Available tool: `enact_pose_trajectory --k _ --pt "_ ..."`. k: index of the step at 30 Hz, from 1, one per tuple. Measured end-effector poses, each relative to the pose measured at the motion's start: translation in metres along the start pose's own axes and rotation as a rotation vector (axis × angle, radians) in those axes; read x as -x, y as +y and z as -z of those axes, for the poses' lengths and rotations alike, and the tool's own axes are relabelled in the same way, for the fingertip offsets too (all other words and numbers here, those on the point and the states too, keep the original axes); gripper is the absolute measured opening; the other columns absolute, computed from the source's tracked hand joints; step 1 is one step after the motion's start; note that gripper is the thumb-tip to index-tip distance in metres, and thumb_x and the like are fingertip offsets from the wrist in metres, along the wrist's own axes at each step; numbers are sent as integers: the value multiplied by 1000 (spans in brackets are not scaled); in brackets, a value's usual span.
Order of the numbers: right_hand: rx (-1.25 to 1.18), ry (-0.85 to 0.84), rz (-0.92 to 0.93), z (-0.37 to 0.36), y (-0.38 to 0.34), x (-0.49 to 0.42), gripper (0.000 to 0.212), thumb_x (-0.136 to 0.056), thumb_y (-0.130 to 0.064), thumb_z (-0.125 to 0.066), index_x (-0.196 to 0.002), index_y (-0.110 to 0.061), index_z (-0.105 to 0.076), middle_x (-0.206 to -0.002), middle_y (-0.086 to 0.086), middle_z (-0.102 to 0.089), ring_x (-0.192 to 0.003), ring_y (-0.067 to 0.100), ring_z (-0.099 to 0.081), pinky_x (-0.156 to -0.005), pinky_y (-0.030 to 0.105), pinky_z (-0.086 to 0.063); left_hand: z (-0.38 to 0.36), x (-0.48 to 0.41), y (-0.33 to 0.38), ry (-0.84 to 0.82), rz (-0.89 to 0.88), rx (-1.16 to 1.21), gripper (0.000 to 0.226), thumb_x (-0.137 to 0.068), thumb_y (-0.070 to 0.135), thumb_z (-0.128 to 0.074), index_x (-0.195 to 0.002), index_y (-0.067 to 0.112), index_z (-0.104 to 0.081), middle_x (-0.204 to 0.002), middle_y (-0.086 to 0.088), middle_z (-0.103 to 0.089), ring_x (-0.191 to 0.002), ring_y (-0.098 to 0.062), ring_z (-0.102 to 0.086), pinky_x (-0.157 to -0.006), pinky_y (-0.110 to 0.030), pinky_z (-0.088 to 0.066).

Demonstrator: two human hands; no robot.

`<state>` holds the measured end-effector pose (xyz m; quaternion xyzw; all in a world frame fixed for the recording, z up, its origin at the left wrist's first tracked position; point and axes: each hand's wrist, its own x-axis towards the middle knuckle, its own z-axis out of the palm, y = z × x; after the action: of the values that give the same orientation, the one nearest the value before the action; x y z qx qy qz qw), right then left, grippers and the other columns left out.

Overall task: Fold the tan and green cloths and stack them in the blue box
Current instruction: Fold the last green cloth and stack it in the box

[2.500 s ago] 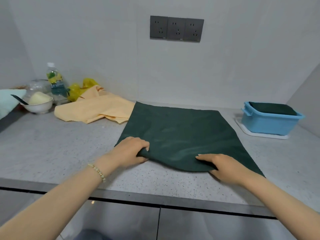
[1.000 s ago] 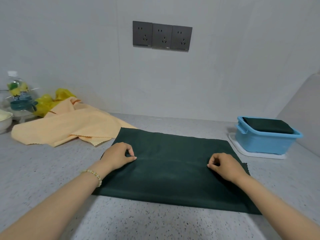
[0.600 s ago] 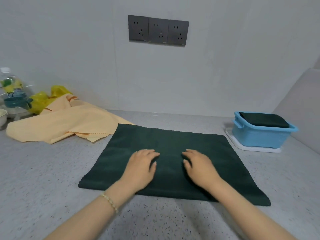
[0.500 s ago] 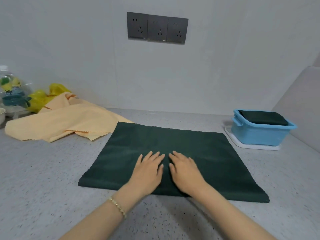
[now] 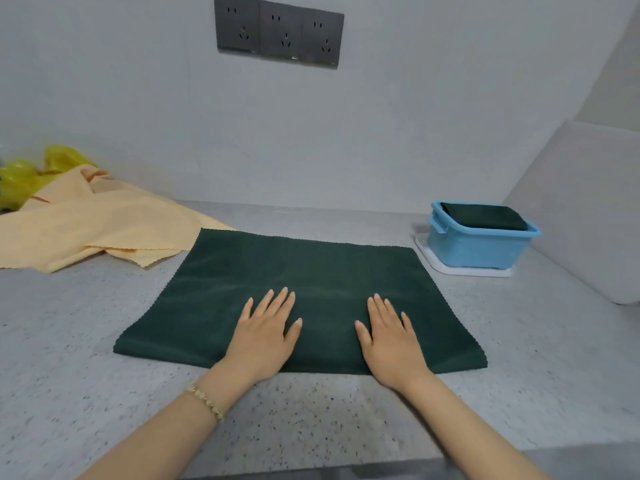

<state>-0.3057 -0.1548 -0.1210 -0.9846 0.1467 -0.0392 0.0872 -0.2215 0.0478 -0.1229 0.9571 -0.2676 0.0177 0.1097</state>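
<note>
Just changed: both hands lay side by side at the middle of the green cloth (image 5: pixel 311 271) half a second ago and are now apart on its near half. I judge this an outward smoothing stroke.
Left hand (image 5: pixel 265 337): palm down on the cloth, fingers straight and slightly spread, holding nothing.
Right hand (image 5: pixel 391 341): the same, nearer the cloth's right edge, fingers straight, nothing gripped.
Green cloth: open and being lifted at its near edge a couple of seconds ago. It is now folded once into a wide rectangle and lies flat on the surface (image 5: pixel 69 341).
Tan cloth (image 5: pixel 97 223): rumpled and unfolded, left of the green cloth and meeting its far left corner.
Blue box (image 5: pixel 478 251): beyond the green cloth's far right corner and apart from it, already holding a folded dark cloth (image 5: pixel 485 216).
Meaning: the first fold is laid and pressed. The cloth probably needs further folds before it fits the box, and the tan cloth is not yet begun.
</note>
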Motion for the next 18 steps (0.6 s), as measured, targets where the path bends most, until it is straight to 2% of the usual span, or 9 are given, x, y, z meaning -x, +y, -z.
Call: enact_pose_trajectory --k 6,11,13,15,18 --pt "13 6 -147 20 83 10 58 -102 -41 -13 -152 -15 -2 -160 -2 0 -147 11 0 -120 30 -2 -1 0 3 -13 20 -4 60 -100 50 -12 -153 26 1 -160 11 5 -147 -10 7 -119 -36 5" --pt "72 -78 -170 28 99 7 57 -102 -40 -9 -152 -14 2 -160 0 4 -147 14 4 -119 34 3 0 2 5 -18 23 -14 59 -100 49 -12 -153 25 1 -160 10 4 -147 -11 6 -120 -37 4" --pt "87 -62 -156 32 95 0 56 -102 -41 -15 -152 -15 -6 -160 0 -2 -147 17 3 -118 38 4 0 3 6 -31 24 -13 59 -100 49 -12 -153 25 1 -160 10 4 -147 -12 6 -119 -37 4" --pt "37 10 -79 36 84 -11 53 -101 -42 -27 -149 -18 -23 -159 -1 -14 -147 18 -4 -118 39 1 2 2 6 -51 18 -4 60 -100 50 -13 -153 25 0 -160 10 5 -147 -12 6 -119 -37 5" --pt "-77 73 70 42 64 -34 39 -98 -39 -43 -132 -22 -46 -150 -1 -35 -143 17 -21 -119 37 -11 8 0 4 -64 6 75 59 -100 51 -19 -153 26 -7 -160 10 -1 -147 -11 3 -120 -37 3"
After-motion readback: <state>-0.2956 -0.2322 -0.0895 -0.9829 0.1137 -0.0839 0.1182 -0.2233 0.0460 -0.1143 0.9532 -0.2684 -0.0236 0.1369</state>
